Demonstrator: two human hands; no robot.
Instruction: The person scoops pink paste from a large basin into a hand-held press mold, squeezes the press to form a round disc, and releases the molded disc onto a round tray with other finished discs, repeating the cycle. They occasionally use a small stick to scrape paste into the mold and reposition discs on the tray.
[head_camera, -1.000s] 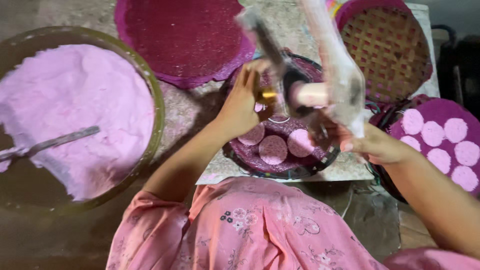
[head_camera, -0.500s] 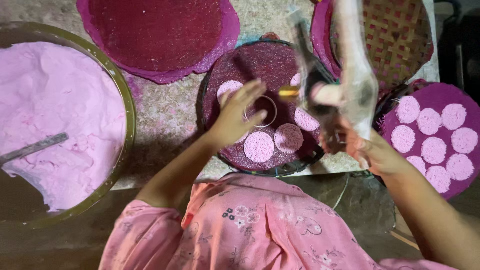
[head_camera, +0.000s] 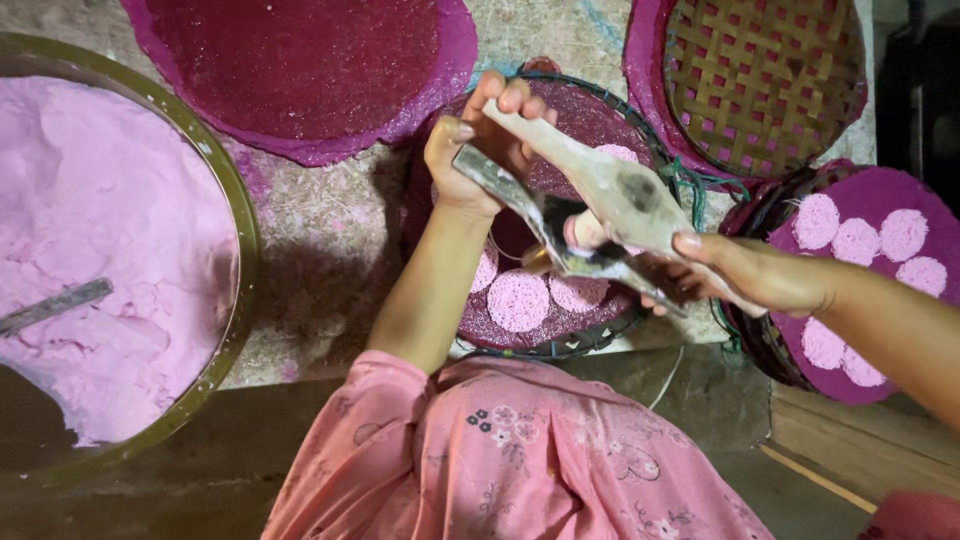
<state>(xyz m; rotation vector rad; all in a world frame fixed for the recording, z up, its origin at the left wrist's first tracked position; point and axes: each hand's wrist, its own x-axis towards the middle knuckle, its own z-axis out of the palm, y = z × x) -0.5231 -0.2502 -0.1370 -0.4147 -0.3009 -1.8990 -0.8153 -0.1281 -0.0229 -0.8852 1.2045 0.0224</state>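
My right hand (head_camera: 745, 272) grips the handles of a grey hinged wooden press (head_camera: 590, 200), which stretches up and left over a round woven tray (head_camera: 610, 335) covered in purple cloth. My left hand (head_camera: 478, 150) clasps the far tip of the press, fingers curled over it. A pale pink lump (head_camera: 583, 232) sits between the two arms of the press. Under the tool, several pink dough discs (head_camera: 518, 300) lie on the tray.
A big metal bowl (head_camera: 235, 200) of pink dough (head_camera: 100, 230) with a metal scraper (head_camera: 55, 305) sits at left. A purple cloth (head_camera: 300, 70) lies at top, a bamboo tray (head_camera: 765, 70) at top right, another tray of pink discs (head_camera: 870, 240) at right. My pink floral lap (head_camera: 500, 460) is below.
My left hand rose from the tray's surface and took hold of the press tip. The press swung down from upright to lie slanted across the tray.
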